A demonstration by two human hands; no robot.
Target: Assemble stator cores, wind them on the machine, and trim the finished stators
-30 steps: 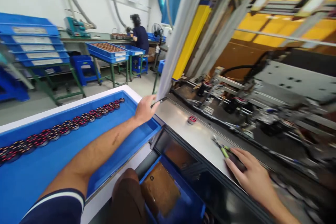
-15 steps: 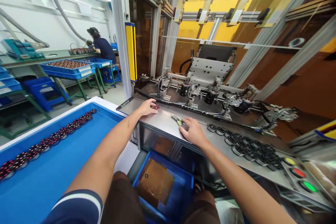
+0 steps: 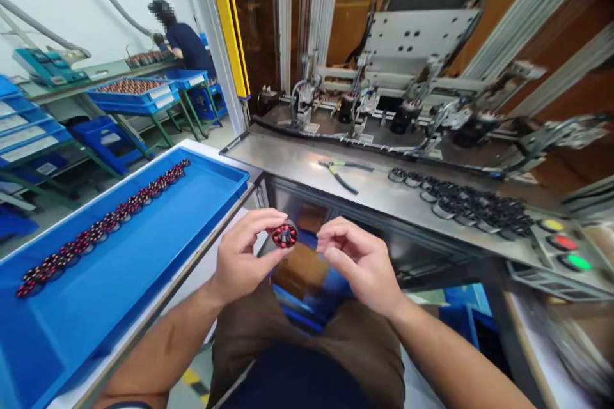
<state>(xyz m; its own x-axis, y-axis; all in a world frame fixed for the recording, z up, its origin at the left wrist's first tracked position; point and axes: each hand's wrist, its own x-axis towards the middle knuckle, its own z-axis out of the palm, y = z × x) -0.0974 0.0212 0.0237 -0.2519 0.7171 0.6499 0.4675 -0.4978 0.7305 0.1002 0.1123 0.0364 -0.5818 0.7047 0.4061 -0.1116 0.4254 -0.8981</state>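
Note:
My left hand (image 3: 242, 255) is closed on a round motor stator (image 3: 284, 236) with red windings and a dark rim, thumb below and fingers above. A thin red wire hangs below that hand. Just right of the stator, my right hand (image 3: 359, 262) has loosely curled fingers with the thumb apart and nothing visible between them. It does not touch the stator. Green-handled pliers (image 3: 341, 174) lie with handles spread on the metal bench top (image 3: 288, 156), beyond both hands. In the blue tray (image 3: 158, 230) at left, similar stators (image 3: 110, 222) form a long row.
Several black rings (image 3: 465, 204) lie grouped on the bench at right, beside yellow, red and green buttons (image 3: 566, 243). A machine with clamps (image 3: 369, 102) stands behind. A blue bin (image 3: 307, 316) sits below the bench. A co-worker (image 3: 187, 45) is at the far left.
My left hand has brought the stator from the bench back toward my body. My right hand has let go of the pliers and moved beside the stator. The view has tilted down.

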